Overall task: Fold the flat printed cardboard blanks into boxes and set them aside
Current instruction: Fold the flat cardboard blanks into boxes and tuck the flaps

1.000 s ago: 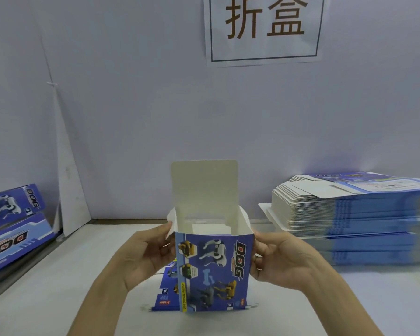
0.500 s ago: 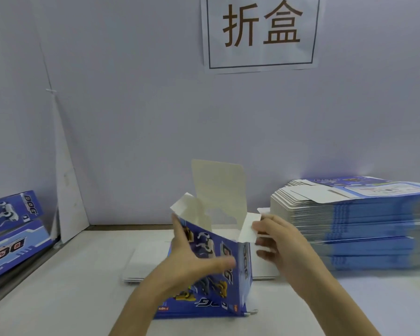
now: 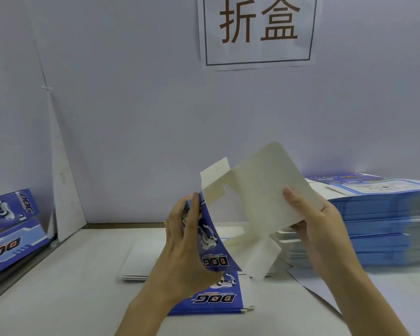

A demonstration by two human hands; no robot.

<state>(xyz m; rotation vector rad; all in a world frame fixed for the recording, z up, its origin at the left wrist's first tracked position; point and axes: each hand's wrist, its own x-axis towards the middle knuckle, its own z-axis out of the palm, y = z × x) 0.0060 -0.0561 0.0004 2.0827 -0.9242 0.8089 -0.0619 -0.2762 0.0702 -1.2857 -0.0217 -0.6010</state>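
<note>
The box (image 3: 215, 241) turned over
Left of the blank stack (image 3: 378, 214), it no longer stood upright. The left hand (image 3: 184, 248) had a grip on its blue side, the right hand (image 3: 320, 221) on its white flap (image 3: 260, 190). Folding likely wasn't finished.

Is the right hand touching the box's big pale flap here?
Touching. The head view shows the right hand pinching the pale flap of the half-folded box: thumb on its near face, fingers behind it.

Box (image 3: 260, 195) between my left hand (image 3: 184, 251) and right hand (image 3: 318, 229), above a flat blank (image 3: 216, 301) on the surface (image 3: 70, 287); blank stack (image 3: 386, 226) right, finished boxes (image 3: 10, 229) far left.
</note>
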